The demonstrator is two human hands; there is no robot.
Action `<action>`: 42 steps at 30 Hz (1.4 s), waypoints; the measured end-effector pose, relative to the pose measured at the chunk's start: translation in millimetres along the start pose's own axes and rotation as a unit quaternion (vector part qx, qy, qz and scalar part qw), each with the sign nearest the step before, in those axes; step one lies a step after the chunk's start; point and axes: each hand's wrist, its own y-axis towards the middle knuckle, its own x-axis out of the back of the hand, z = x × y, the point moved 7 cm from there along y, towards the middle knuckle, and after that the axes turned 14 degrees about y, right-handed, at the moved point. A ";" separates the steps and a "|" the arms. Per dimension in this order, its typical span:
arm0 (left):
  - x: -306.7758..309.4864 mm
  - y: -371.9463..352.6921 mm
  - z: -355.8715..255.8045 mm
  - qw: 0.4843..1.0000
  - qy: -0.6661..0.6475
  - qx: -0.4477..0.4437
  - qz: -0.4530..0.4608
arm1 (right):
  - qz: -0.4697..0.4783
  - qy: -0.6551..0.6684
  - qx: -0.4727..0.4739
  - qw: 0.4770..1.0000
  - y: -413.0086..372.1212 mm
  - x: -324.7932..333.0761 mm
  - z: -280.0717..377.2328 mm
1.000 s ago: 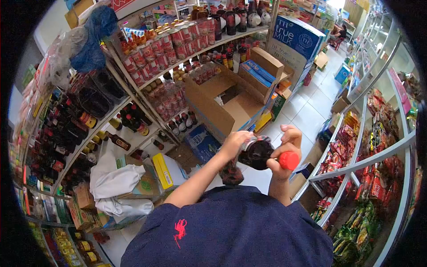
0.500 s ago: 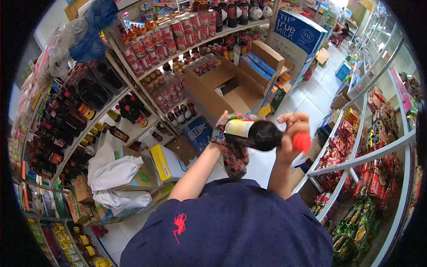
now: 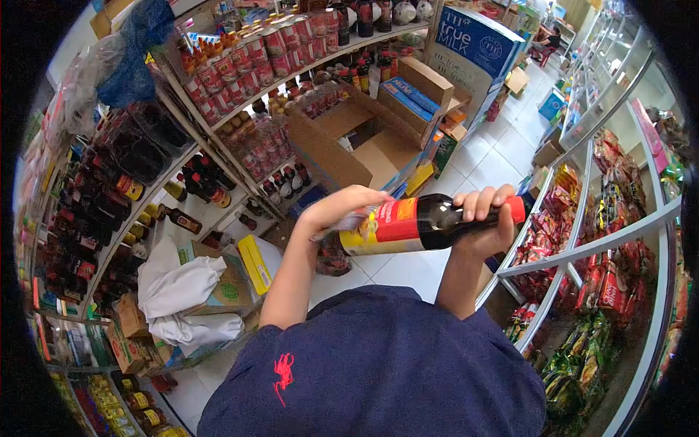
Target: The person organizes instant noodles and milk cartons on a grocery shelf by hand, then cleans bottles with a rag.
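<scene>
A dark sauce bottle (image 3: 429,221) with a red and yellow label and a red cap lies nearly level in front of my chest, its cap to the right. My right hand (image 3: 484,218) is closed round its neck, just below the cap. At the base end, my left hand (image 3: 344,207) is bent over a patterned cloth (image 3: 333,262) and presses it against the bottle. Part of the cloth hangs below the wrist. The left fingers are partly hidden behind the bottle and cloth.
An open cardboard box (image 3: 338,149) stands ahead, beside a tall milk carton box (image 3: 477,54). Shelves of bottles and cans line the left. A glass-fronted case (image 3: 582,255) of packets runs along the right. White cloth (image 3: 182,280) lies on boxes at left. Someone (image 3: 546,44) sits far down the aisle.
The bottle has turned so its red and yellow label faces me. My left hand has rolled over with the cloth, palm downward, towards the base. My right hand now wraps the neck more fully.
</scene>
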 end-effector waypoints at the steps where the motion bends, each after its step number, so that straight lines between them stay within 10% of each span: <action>1: -14.9 2.4 8.4 0.981 -0.063 0.163 0.083 | 0.000 0.000 -0.001 1.000 -2.0 0.8 -3.6; 2: -18.6 11.8 -4.9 0.999 0.045 0.007 0.022 | 0.024 -0.028 -0.033 0.999 -4.7 0.3 -11.5; 6: -11.3 25.6 -60.4 0.995 -0.031 -0.027 -0.089 | 0.044 -0.127 -0.104 0.986 -22.6 -4.5 -41.9; 19: -48.2 -9.6 54.0 0.942 -0.276 0.189 -0.018 | 0.195 -0.147 -0.097 0.965 -15.0 -36.1 -34.9; 25: -72.4 -16.6 59.7 0.630 -0.759 0.163 -0.033 | 0.341 -0.154 -0.081 0.924 -11.6 -70.0 -36.5; 28: -53.2 -16.5 51.0 0.578 -0.806 0.074 -0.100 | 0.248 -0.212 0.002 0.945 -9.5 -58.9 -34.5; 31: -17.6 -35.4 36.3 0.629 -0.736 0.041 -0.246 | -0.071 -0.336 -0.001 0.939 -13.7 -23.6 -30.5; 32: 2.7 -35.4 1.5 0.574 -0.789 -0.154 -0.154 | -0.157 -0.235 0.001 0.959 -15.3 -12.4 -34.4; 35: -0.8 -41.8 13.8 0.680 -0.713 0.074 -0.154 | -0.106 -0.012 -0.055 0.993 -12.8 -2.8 -44.4; 39: 4.1 -41.4 15.3 0.653 -0.744 0.071 -0.122 | 0.007 -0.004 -0.075 0.997 -5.5 -10.9 -39.6; 42: -3.8 -38.8 0.7 0.599 -0.781 0.156 0.085 | 0.038 -0.003 -0.073 0.997 -4.3 -16.5 -37.2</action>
